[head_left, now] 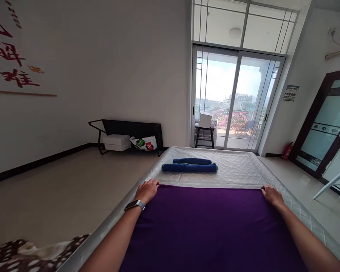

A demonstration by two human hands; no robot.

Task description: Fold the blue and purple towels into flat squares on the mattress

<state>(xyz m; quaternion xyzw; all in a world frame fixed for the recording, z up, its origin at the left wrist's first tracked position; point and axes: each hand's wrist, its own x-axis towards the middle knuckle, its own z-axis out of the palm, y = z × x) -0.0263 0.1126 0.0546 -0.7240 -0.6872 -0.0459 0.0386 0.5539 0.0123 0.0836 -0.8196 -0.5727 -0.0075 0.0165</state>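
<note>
A purple cloth [212, 226] is spread over the near part of a white quilted mattress [238, 166], its far edge pulled straight between my hands. My left hand [147, 189], with a watch [135, 204] on the wrist, has its fingers closed on the far left corner. At the far right corner, my right hand [272, 194] grips the cloth in the same way. Just beyond the far edge lie two blue rolled cloths [189, 167], one behind the other. The near end of the purple cloth runs out of view.
A black bench [130, 128] with a white box [116, 142] and a printed bag [144, 143] stands by the left wall. Sliding glass doors [238, 98] are beyond the mattress. A brown dotted blanket [5, 253] lies at lower left. White metal legs [333, 181] stand at right.
</note>
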